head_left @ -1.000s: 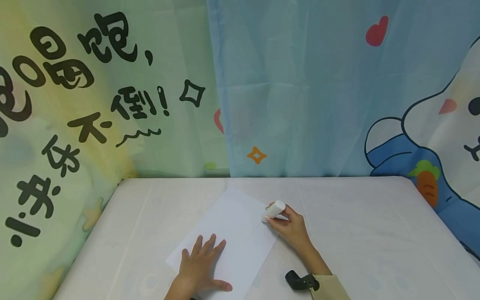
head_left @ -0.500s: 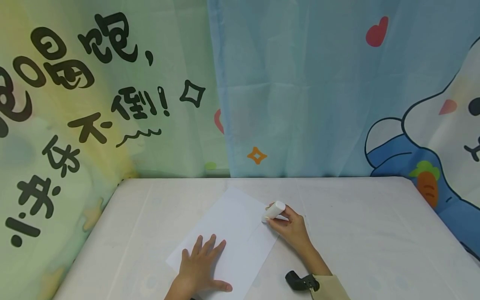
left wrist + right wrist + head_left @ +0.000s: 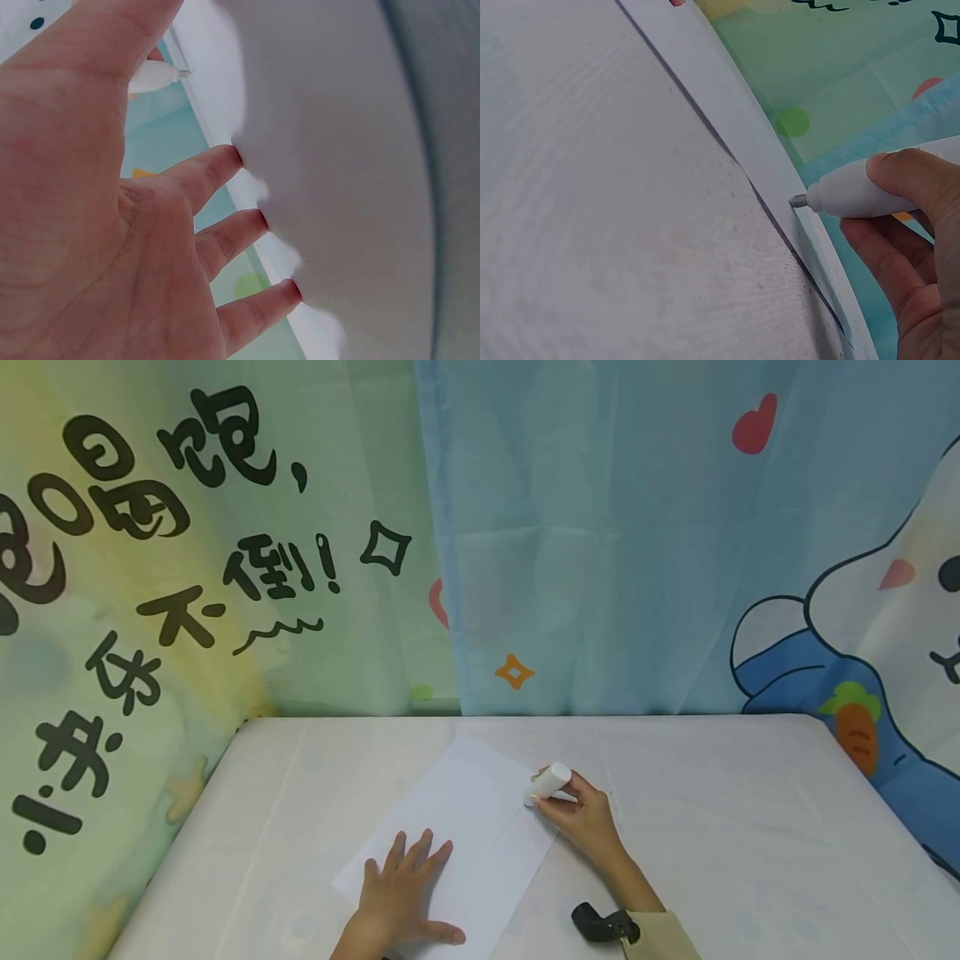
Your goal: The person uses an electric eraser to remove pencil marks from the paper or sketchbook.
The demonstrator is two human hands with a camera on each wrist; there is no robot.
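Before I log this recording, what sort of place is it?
Probably an indoor tabletop filming spot: printed curtains hang behind a white table, where a sheet of paper lies.

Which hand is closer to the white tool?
The right. The right hand is holding the white tool; the left hand is spread on the paper, apart from the tool, to its left and nearer the person.

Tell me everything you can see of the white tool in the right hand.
The white tool has a thick, smooth body, plastic by its look, narrowing in steps to a short grey tip. It leans, blunt end up, near the right corner of the paper, which the tip appears to touch. The right hand pinches it.
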